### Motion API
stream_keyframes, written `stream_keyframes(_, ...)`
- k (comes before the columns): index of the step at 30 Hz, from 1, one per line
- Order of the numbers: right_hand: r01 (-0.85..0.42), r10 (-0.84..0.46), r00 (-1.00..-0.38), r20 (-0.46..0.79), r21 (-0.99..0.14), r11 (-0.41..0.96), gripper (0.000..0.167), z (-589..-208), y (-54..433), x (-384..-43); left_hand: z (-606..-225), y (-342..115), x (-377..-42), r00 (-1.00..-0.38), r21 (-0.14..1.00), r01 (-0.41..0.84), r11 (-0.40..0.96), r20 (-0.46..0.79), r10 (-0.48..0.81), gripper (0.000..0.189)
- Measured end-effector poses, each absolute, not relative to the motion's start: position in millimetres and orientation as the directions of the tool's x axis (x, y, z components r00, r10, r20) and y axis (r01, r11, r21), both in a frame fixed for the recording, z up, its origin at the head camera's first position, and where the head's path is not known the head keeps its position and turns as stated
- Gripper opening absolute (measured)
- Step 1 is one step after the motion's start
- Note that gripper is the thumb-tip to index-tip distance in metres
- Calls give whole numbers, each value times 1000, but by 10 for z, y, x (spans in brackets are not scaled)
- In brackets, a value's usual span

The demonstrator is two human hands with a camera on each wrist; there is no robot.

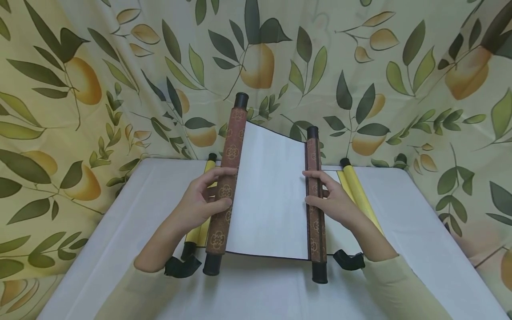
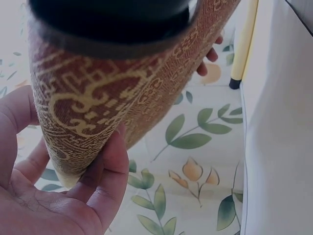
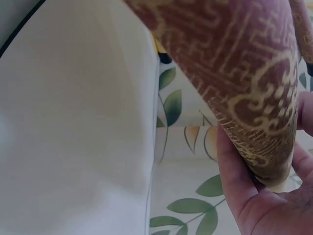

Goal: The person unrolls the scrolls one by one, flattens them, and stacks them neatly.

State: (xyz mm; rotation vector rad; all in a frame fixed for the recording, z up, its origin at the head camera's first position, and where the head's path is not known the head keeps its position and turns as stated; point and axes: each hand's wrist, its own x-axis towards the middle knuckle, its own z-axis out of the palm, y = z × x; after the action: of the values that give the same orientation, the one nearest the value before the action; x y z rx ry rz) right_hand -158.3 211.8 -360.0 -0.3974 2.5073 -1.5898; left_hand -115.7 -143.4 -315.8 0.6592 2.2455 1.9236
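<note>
A hanging scroll with brown-red patterned backing is held up, partly unrolled, its blank white sheet [image 1: 272,191] spread between two rolls. My left hand [image 1: 198,198] grips the thicker left roll [image 1: 234,142], thumb in front and fingers wrapped about it. On the other side my right hand [image 1: 336,200] holds the thinner right roll [image 1: 314,155] the same way. Black knobs cap the roll ends. Gold motifs show close up on the backing [image 2: 93,98] in the left wrist view and on the backing [image 3: 259,83] in the right wrist view.
Behind the raised scroll, a yellow scroll [image 1: 362,191] lies partly unrolled on the white-covered table [image 1: 416,258], its middle hidden. A leaf-and-fruit patterned cloth [image 1: 160,66] hangs beyond the table's far edge. Black straps [image 1: 182,266] stick out at both wrists.
</note>
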Motion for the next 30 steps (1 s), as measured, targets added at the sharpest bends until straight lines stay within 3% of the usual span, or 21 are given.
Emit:
stream_keyframes(14,-197,-302,-951,70,-887,418,58,-3595,2156,-1624,-3145,-1465,-1153,-908,967,233,100,180,378,58)
stream_keyframes(30,-180,-316,-948,41,-887,425,59,-3595,2222,-1615,-3157,-1475,-1152,-900,963,253,95,198,389,58)
